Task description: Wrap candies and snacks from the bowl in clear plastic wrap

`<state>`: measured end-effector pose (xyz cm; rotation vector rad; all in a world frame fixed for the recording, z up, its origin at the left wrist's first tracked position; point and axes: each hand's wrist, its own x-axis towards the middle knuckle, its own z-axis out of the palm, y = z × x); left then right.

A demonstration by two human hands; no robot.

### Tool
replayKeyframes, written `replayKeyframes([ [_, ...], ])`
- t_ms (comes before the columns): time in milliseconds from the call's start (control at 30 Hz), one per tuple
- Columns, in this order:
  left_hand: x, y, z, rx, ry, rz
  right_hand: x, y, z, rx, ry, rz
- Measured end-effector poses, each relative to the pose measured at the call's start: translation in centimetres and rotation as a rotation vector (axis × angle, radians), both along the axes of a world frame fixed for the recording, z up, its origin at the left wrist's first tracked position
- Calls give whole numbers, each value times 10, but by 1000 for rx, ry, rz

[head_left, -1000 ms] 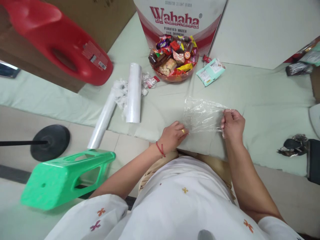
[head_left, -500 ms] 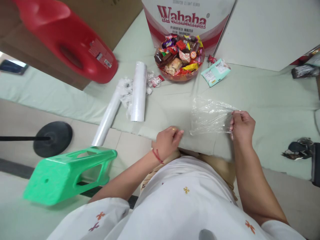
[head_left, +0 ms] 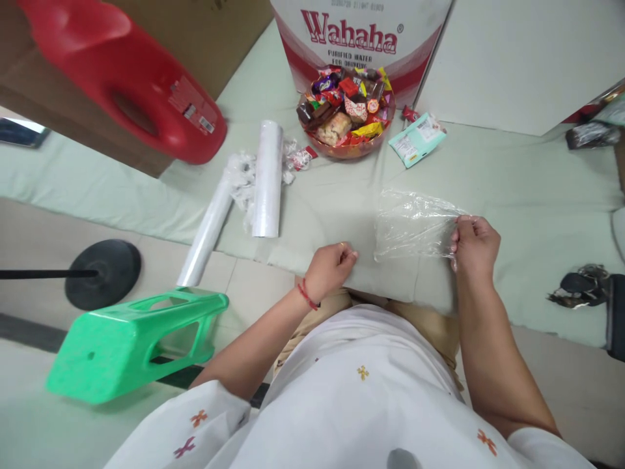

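A clear, crinkled plastic bag (head_left: pixel 415 227) lies spread over the pale green cloth in front of me. My right hand (head_left: pixel 476 244) pinches its right edge between thumb and fingers. To the left of the bag, close to the table's front edge, my left hand (head_left: pixel 333 266) is curled closed, with nothing showing in it. A gap separates it from the bag. Beyond both hands stands a bowl (head_left: pixel 349 151) heaped with wrapped sweets and snacks. Beside the bowl is a mint-green packet (head_left: pixel 418 140).
Two white plastic rolls (head_left: pixel 267 182) lie at left beside crumpled clear plastic (head_left: pixel 243 176). A red jug (head_left: pixel 190 124), a Wahaha carton (head_left: pixel 361 32) and a white panel (head_left: pixel 512 65) stand behind. Keys (head_left: pixel 579 286) lie at right, a green plastic stool (head_left: pixel 137 345) at lower left.
My left hand's fingers have curled in a little more. My right hand keeps its pinch on the bag, which has barely moved. The view has shifted slightly.
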<state>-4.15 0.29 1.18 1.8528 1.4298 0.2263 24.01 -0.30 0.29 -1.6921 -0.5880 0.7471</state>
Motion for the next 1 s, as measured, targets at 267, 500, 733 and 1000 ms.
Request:
replayKeyframes([
  [267,45,-2,-3,102,226,-67,-2,0,-1,6,-10,16],
  [500,9,6,-1,-190,-348,114,3,1,-10,28,-7,43],
  [733,2,-4,3,-550,-714,480,-11,-3,3,-11,70,67],
  [1000,38,25,22,-732,-753,569,-8,-3,4,56,226,58],
])
